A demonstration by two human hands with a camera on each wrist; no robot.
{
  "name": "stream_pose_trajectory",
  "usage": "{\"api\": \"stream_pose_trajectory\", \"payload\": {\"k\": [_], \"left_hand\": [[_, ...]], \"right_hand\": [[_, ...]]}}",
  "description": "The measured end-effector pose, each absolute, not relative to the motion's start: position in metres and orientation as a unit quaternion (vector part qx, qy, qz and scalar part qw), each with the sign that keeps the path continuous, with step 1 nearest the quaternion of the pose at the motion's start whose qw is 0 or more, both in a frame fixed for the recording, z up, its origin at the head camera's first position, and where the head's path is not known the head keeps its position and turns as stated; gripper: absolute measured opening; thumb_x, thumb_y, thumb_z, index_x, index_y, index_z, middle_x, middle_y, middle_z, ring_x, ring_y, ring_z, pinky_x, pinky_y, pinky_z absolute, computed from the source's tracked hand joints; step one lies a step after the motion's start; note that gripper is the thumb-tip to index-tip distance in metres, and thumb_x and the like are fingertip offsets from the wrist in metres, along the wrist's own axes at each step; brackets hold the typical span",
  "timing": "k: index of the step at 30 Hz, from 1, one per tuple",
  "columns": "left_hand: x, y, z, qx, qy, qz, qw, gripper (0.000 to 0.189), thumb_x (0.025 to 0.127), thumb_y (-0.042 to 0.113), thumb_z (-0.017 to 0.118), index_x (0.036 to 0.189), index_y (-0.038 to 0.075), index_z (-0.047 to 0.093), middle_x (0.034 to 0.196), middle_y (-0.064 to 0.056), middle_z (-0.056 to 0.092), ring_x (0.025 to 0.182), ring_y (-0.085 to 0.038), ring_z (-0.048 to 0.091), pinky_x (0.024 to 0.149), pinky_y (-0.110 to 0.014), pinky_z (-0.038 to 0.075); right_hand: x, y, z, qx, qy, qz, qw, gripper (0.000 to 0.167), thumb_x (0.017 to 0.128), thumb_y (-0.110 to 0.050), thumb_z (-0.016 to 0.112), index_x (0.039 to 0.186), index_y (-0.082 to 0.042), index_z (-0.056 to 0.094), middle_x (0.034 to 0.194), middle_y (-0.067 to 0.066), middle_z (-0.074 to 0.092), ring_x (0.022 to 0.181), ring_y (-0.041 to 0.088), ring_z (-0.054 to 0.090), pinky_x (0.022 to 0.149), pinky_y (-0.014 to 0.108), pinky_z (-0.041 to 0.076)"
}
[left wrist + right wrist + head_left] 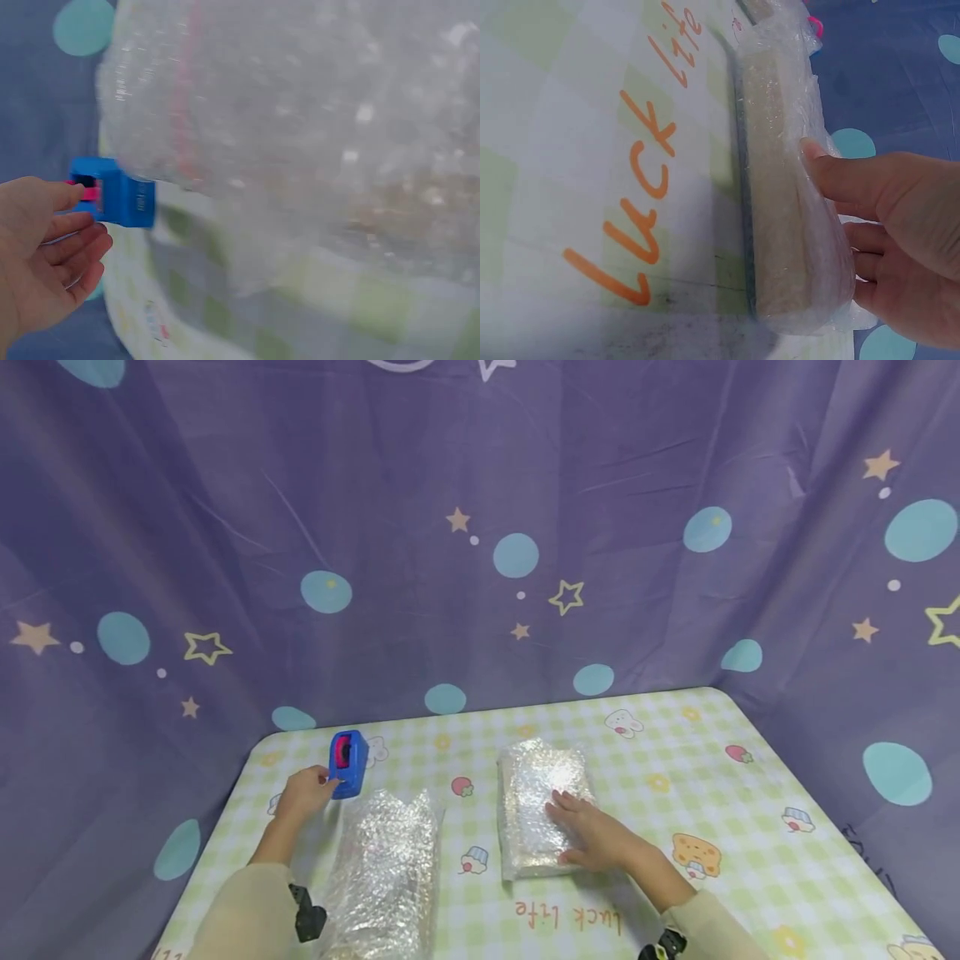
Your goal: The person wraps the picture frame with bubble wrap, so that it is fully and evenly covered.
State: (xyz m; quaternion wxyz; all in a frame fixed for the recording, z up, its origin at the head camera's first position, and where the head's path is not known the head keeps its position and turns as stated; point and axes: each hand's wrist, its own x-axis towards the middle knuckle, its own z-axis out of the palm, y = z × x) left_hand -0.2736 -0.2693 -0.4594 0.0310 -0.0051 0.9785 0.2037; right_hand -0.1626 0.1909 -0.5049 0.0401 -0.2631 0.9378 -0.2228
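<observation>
A blue tape dispenser with a pink-red core stands at the back left of the table. My left hand is at its near end, thumb and forefinger close to the dispenser. Whether they pinch any tape is too small to see. My right hand rests with fingers spread on a flat, box-shaped package in bubble wrap. In the right wrist view the thumb lies against this package, whose pale brown side shows through the wrap.
A second bubble-wrapped bundle lies on the left, just in front of the dispenser and beside the left forearm. The table has a green-checked cloth with printed pictures. A purple curtain hangs behind and around it.
</observation>
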Motion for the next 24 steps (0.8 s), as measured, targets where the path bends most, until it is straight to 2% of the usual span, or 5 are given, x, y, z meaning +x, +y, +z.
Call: {"api": "stream_pose_trajectory", "payload": {"k": [4,7,11,13,24], "left_hand": [[-0.275,-0.273,-0.472,-0.02,0.974,0.224,0.024,0.043,0.094,0.024,0.052,0.118,-0.011,0.057,0.11,-0.03,0.064,0.103,-0.045,0.06,0.087,-0.053,0.051],[-0.279,-0.273,-0.48,-0.022,0.972,0.236,-0.01,0.042,0.093,0.026,0.055,0.112,-0.01,0.06,0.101,-0.028,0.066,0.094,-0.041,0.062,0.082,-0.045,0.052],[-0.28,-0.268,-0.48,-0.033,0.967,0.252,-0.014,0.038,0.094,0.024,0.053,0.11,-0.01,0.062,0.104,-0.029,0.065,0.096,-0.041,0.061,0.085,-0.046,0.051],[-0.279,-0.266,-0.476,-0.041,0.965,0.259,0.005,0.037,0.095,0.02,0.051,0.112,-0.011,0.06,0.111,-0.031,0.063,0.104,-0.045,0.059,0.091,-0.053,0.048],[-0.284,-0.265,-0.478,-0.074,0.962,0.264,-0.015,0.027,0.09,0.016,0.057,0.101,-0.008,0.065,0.106,-0.027,0.066,0.098,-0.042,0.061,0.086,-0.049,0.05]], "right_hand": [[-0.163,0.191,-0.508,-0.26,0.939,-0.224,0.037,0.076,0.08,-0.027,0.075,0.141,0.003,0.042,0.152,0.026,0.032,0.14,0.044,0.033,0.115,0.057,0.028],[-0.163,0.192,-0.509,-0.26,0.939,-0.223,0.034,0.075,0.079,-0.028,0.075,0.141,0.002,0.043,0.153,0.025,0.033,0.14,0.043,0.034,0.114,0.056,0.03],[-0.164,0.192,-0.507,-0.264,0.94,-0.213,0.028,0.075,0.078,-0.03,0.076,0.139,0.002,0.046,0.151,0.025,0.036,0.138,0.042,0.038,0.112,0.055,0.034],[-0.164,0.192,-0.506,-0.266,0.943,-0.2,0.026,0.075,0.077,-0.032,0.076,0.138,0.001,0.047,0.149,0.024,0.039,0.137,0.042,0.041,0.111,0.054,0.036],[-0.168,0.19,-0.501,-0.27,0.948,-0.165,0.025,0.077,0.071,-0.031,0.08,0.134,0.003,0.051,0.144,0.026,0.045,0.132,0.04,0.047,0.109,0.052,0.04]]}}
